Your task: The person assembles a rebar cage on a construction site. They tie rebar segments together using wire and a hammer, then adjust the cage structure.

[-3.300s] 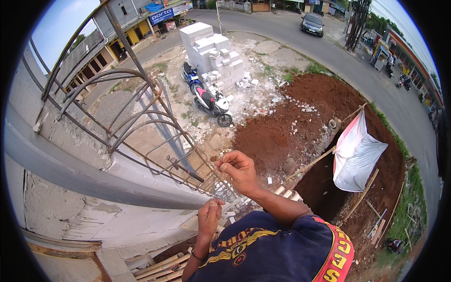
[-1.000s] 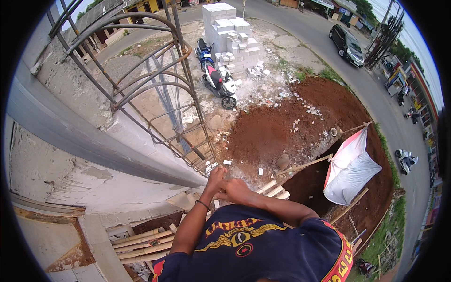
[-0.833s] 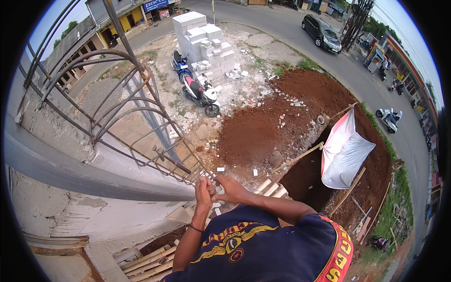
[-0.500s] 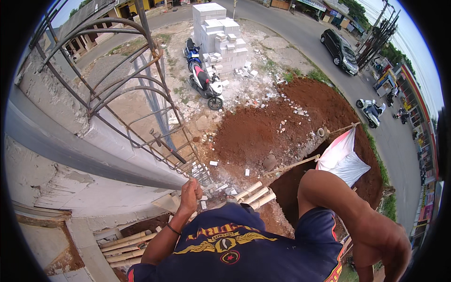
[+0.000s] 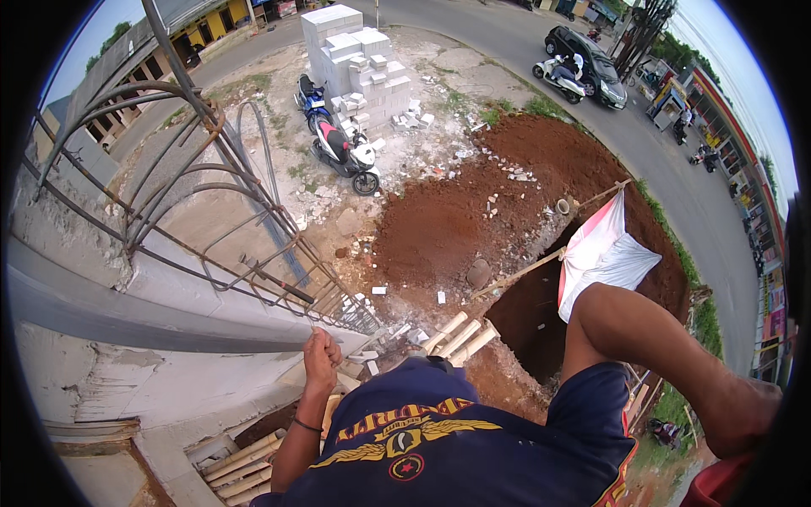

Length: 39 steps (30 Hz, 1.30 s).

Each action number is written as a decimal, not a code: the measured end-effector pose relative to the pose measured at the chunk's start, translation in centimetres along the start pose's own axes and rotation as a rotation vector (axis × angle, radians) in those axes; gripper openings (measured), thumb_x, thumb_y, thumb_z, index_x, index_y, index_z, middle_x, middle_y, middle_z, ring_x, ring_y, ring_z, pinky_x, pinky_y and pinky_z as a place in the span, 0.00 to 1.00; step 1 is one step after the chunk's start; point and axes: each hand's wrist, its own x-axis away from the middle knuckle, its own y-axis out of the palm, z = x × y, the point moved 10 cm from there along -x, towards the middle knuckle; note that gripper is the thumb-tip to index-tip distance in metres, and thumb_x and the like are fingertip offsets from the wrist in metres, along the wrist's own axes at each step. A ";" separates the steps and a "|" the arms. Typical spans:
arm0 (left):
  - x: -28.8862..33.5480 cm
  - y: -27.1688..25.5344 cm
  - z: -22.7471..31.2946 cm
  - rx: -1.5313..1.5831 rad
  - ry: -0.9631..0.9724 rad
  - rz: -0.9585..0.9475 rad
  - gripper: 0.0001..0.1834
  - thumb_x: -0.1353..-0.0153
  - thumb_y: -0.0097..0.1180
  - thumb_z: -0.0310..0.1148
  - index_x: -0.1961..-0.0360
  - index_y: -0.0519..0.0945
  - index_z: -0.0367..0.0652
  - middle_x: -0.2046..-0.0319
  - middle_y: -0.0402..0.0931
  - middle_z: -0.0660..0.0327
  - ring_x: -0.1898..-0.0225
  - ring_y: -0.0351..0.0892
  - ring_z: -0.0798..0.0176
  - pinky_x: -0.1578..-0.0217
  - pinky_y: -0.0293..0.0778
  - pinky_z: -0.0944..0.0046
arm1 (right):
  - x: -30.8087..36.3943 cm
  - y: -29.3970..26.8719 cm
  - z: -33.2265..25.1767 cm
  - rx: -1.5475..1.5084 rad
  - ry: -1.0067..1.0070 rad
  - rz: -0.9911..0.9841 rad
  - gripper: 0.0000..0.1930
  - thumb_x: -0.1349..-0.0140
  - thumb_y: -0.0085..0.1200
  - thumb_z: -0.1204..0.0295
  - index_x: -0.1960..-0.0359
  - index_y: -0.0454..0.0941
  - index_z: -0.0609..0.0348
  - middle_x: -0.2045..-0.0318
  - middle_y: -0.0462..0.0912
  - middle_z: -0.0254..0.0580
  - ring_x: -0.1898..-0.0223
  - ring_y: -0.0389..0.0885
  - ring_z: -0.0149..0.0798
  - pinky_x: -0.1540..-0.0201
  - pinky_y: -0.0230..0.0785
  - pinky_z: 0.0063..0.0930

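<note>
My left hand, a dark band round its wrist, is closed at the near end of a long smooth grey bar. The bar lies along a pale block wall on the left and widens toward the left rim. Part of its end is hidden by my fingers. A bent steel rebar cage rises just beyond the bar. On the right my bent arm crosses in front of a red-and-white cloth sheet. Its forearm runs to the right rim, and no fingers of my right hand can be made out.
Far below, bamboo poles jut out beside a dark pit, with a red soil heap behind it. Parked motorbikes stand by stacked white blocks. A black car and riders are on the road.
My left hand and the bar's end have shifted slightly left in view. My right forearm has swung outward to the right. On the road, a white scooter has moved up alongside the black car.
</note>
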 end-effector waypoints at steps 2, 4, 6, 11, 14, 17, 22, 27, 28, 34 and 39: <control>0.2 -1.0 0.0 -0.019 0.000 0.031 0.24 0.28 0.42 0.53 0.77 0.61 0.49 0.85 0.51 0.71 0.87 0.47 0.75 0.86 0.46 0.70 | 3.9 -1.3 0.6 -0.081 0.000 0.081 0.06 0.44 0.63 0.73 0.65 0.86 0.59 0.59 0.85 0.41 0.65 0.80 0.39 0.62 0.70 0.35; 0.3 -1.3 0.3 -0.017 0.033 0.005 0.24 0.28 0.43 0.53 0.77 0.61 0.49 0.86 0.51 0.71 0.87 0.47 0.75 0.86 0.46 0.70 | 9.8 -0.8 5.2 -0.110 0.339 0.087 0.05 0.44 0.63 0.75 0.66 0.86 0.60 0.60 0.85 0.41 0.66 0.80 0.39 0.63 0.69 0.35; 1.0 -2.3 -0.1 -0.013 0.026 0.060 0.24 0.29 0.44 0.53 0.77 0.61 0.49 0.86 0.51 0.71 0.88 0.47 0.75 0.86 0.45 0.70 | 15.2 -2.7 7.4 0.135 0.690 0.122 0.11 0.38 0.61 0.68 0.66 0.86 0.64 0.59 0.84 0.54 0.67 0.80 0.41 0.68 0.69 0.37; 2.3 -3.4 -1.8 0.006 -0.065 0.150 0.24 0.29 0.44 0.53 0.77 0.61 0.50 0.86 0.50 0.72 0.88 0.47 0.74 0.87 0.46 0.70 | 14.1 1.2 -0.6 -0.277 0.578 -0.193 0.21 0.35 0.56 0.57 0.60 0.81 0.70 0.60 0.82 0.56 0.70 0.80 0.44 0.69 0.72 0.40; 1.6 -1.9 -2.6 -0.050 -0.125 0.111 0.23 0.29 0.44 0.53 0.76 0.61 0.50 0.86 0.50 0.72 0.88 0.47 0.74 0.87 0.46 0.70 | 16.5 8.2 2.3 -0.368 0.815 -0.461 0.29 0.37 0.55 0.53 0.50 0.72 0.72 0.66 0.77 0.53 0.68 0.79 0.51 0.66 0.72 0.39; 0.4 0.1 -2.0 -0.101 -0.121 0.034 0.23 0.28 0.43 0.52 0.76 0.61 0.50 0.86 0.50 0.71 0.88 0.47 0.74 0.87 0.46 0.70 | 17.2 10.9 5.5 -0.457 0.837 -0.391 0.33 0.39 0.56 0.52 0.46 0.67 0.73 0.66 0.75 0.56 0.64 0.78 0.56 0.62 0.71 0.43; -0.7 0.9 -0.7 -0.122 -0.052 -0.031 0.23 0.28 0.43 0.51 0.76 0.61 0.49 0.86 0.50 0.71 0.87 0.48 0.75 0.87 0.47 0.70 | 15.2 11.6 7.0 -0.458 0.746 -0.162 0.34 0.36 0.53 0.54 0.40 0.63 0.74 0.53 0.76 0.60 0.55 0.77 0.57 0.57 0.71 0.47; -1.3 -0.9 -1.6 -0.140 0.010 -0.023 0.23 0.27 0.43 0.50 0.77 0.61 0.48 0.86 0.50 0.71 0.88 0.47 0.74 0.87 0.47 0.70 | 11.0 8.3 7.5 0.029 0.427 0.287 0.29 0.34 0.53 0.58 0.43 0.67 0.72 0.55 0.78 0.55 0.56 0.80 0.50 0.59 0.74 0.42; -1.3 -0.7 -1.2 -0.141 0.077 -0.052 0.23 0.27 0.43 0.50 0.77 0.61 0.48 0.86 0.50 0.71 0.88 0.47 0.74 0.87 0.47 0.70 | 10.0 8.3 7.1 0.056 0.322 0.343 0.28 0.35 0.53 0.58 0.43 0.67 0.72 0.56 0.78 0.55 0.57 0.80 0.50 0.59 0.74 0.42; 1.1 0.1 -1.3 -0.161 -0.043 -0.014 0.22 0.27 0.42 0.50 0.77 0.61 0.49 0.86 0.50 0.70 0.88 0.46 0.74 0.87 0.47 0.70 | 6.4 9.2 5.0 0.174 -0.108 0.459 0.26 0.36 0.55 0.60 0.46 0.69 0.69 0.58 0.79 0.54 0.59 0.81 0.48 0.60 0.75 0.40; 2.6 1.7 0.3 -0.163 -0.013 -0.011 0.22 0.27 0.43 0.49 0.77 0.62 0.48 0.86 0.50 0.71 0.88 0.49 0.75 0.87 0.47 0.70 | 6.3 8.7 3.4 0.230 -0.202 0.492 0.23 0.38 0.57 0.62 0.48 0.71 0.67 0.61 0.80 0.53 0.61 0.81 0.46 0.60 0.75 0.39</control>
